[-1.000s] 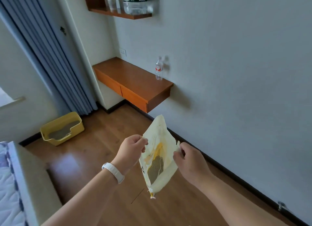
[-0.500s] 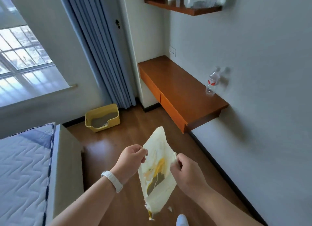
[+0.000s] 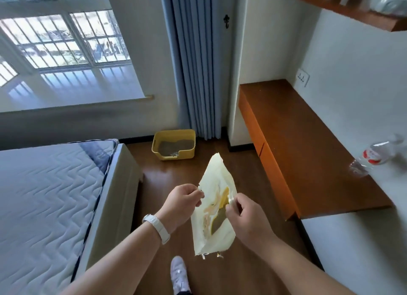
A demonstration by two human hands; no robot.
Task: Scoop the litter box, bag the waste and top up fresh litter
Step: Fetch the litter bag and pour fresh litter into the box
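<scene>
Wood floor (image 3: pixel 176 175): litter box (image 3: pixel 187 155) holds grey litter (image 3: pixel 176 145); fingers (image 3: pixel 195 194) pinch bag (image 3: pixel 214 180).

The cream bag with yellow and grey print (image 3: pixel 211 235) looks thin and crinkly, maybe soft plastic, though it is hard to tell. The yellow plastic litter box (image 3: pixel 188 153) is smooth and a bit shiny, and the grey litter (image 3: pixel 176 144) in it looks rough and grainy. The brown wooden floor (image 3: pixel 171 177) is glossy. The orange-brown wooden desk (image 3: pixel 308 144) is smooth and duller. The blue curtain (image 3: pixel 196 63) is soft cloth. The white mattress (image 3: pixel 44 195) is stitched, bumpy cloth
</scene>
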